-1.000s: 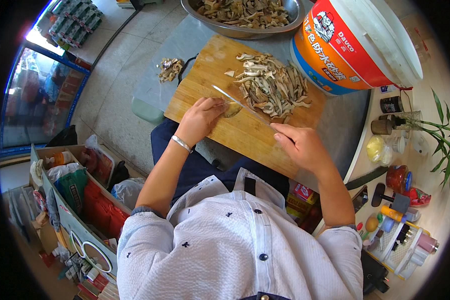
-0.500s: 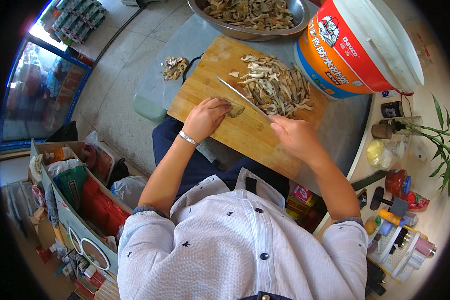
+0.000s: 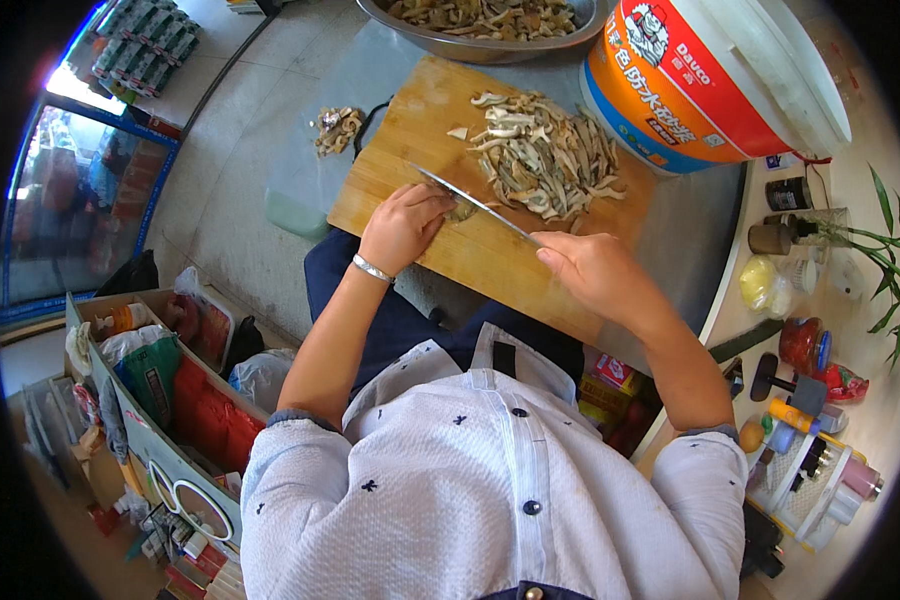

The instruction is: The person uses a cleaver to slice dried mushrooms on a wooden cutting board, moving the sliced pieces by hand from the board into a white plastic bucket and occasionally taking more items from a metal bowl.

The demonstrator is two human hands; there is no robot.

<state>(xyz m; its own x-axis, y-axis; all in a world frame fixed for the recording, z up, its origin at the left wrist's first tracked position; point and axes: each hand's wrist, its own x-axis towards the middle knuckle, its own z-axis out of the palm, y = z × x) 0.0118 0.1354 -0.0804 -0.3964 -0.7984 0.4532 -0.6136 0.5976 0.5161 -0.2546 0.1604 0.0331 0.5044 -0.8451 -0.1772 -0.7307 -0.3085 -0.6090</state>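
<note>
My right hand [image 3: 590, 268] is wrapped round the handle of a knife [image 3: 482, 205], its long blade reaching left across the wooden cutting board [image 3: 395, 130]. With bent fingers, my left hand [image 3: 407, 228] presses a mushroom piece [image 3: 463, 210] onto the board. The blade lies over that piece, close beside my left fingertips, and hides part of it. Beyond the knife, on the board's right half, is a pile of sliced mushroom strips [image 3: 548, 155]. One small pale scrap [image 3: 458, 132] rests apart from the pile.
Behind the board stands a metal bowl [image 3: 490, 46] of mushroom pieces. A large white bucket [image 3: 670, 90] with an orange and red label is at the right back. Mushroom trimmings [image 3: 337, 130] lie left of the board. Jars and a plant [image 3: 875, 260] line the right counter.
The knife has shifted left toward my left hand, from beside the mushroom piece to over it. My left hand still holds the piece down. The view has shifted slightly.
</note>
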